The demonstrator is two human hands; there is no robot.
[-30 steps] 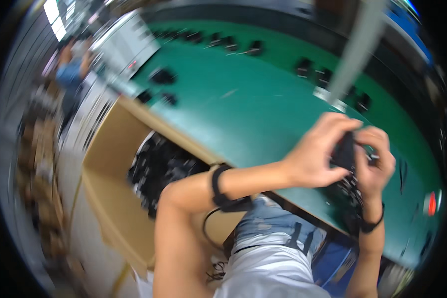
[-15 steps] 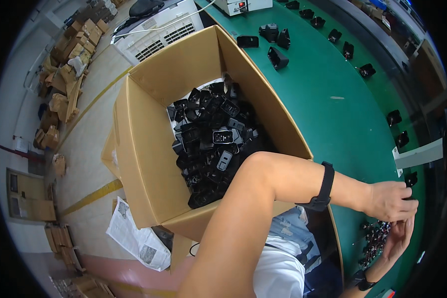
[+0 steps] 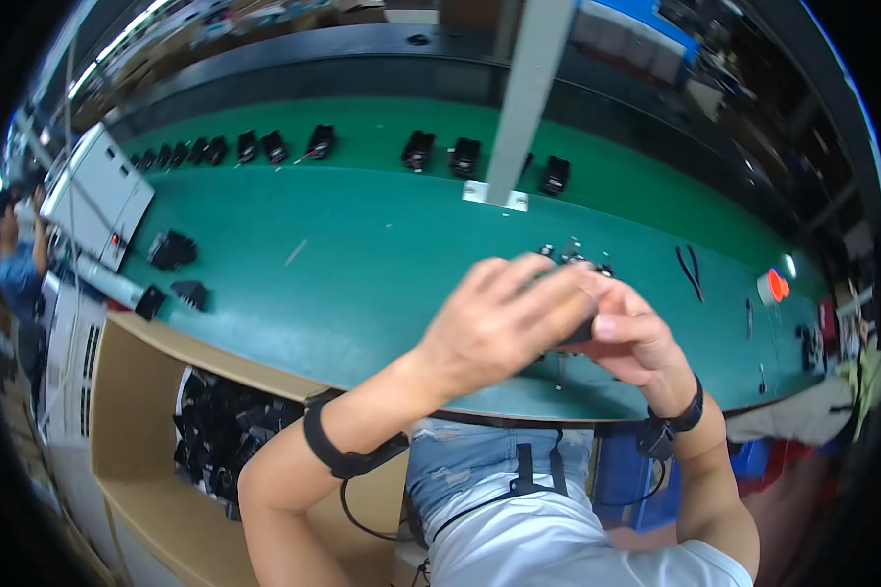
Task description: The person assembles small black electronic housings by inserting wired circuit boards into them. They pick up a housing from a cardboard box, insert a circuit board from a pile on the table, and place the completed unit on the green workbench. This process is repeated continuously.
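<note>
Over the green bench [image 3: 352, 284] my two hands meet. My right hand [image 3: 636, 338] pinches a small black plastic housing [image 3: 583, 333] between thumb and fingers. Across its top, the bent fingers of my left hand [image 3: 504, 318] press together, slightly blurred; what they grip is hidden. Most of the housing is covered by my fingers. Small dark and metallic parts [image 3: 575, 247] show just behind my hands, partly hidden by them.
Black housings [image 3: 465, 157] stand in a row along the far side, near a grey post [image 3: 524, 108]. Pliers [image 3: 692, 272] and an orange-and-white spool [image 3: 773, 287] lie at right. An open carton [image 3: 137, 391] of black parts stands left, below a white machine [image 3: 98, 196].
The view has swung to the right, so the carton now sits at lower left and my hands near the middle. My hands stay together; the black housing now shows between them.
</note>
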